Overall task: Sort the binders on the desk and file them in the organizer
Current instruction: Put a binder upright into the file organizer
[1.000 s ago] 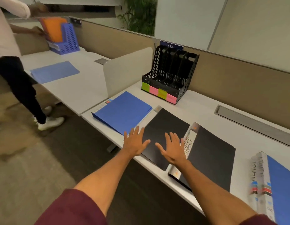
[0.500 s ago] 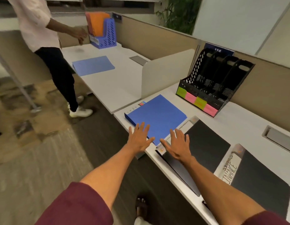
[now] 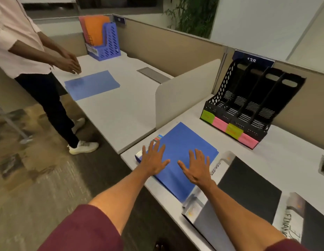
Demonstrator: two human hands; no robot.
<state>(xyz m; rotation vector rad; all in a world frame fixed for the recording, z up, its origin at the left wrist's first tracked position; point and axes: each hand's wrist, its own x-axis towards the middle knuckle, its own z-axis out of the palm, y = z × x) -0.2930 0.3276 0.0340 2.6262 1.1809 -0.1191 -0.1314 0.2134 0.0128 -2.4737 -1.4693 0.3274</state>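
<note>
Left hand (image 3: pixel 154 160), right hand (image 3: pixel 195 168): fingers spread wide, holding nothing, flat over blue binder (image 3: pixel 183 140) at near-left bench (image 3: pixel 288 154) edge; contact unclear. Best next: grip both side edges, lift level, carry to organizer (image 3: pixel 248 105) far right, 4 slots free.

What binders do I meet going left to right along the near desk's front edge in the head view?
blue binder → plain black binder → black binder with lettered spine
</note>
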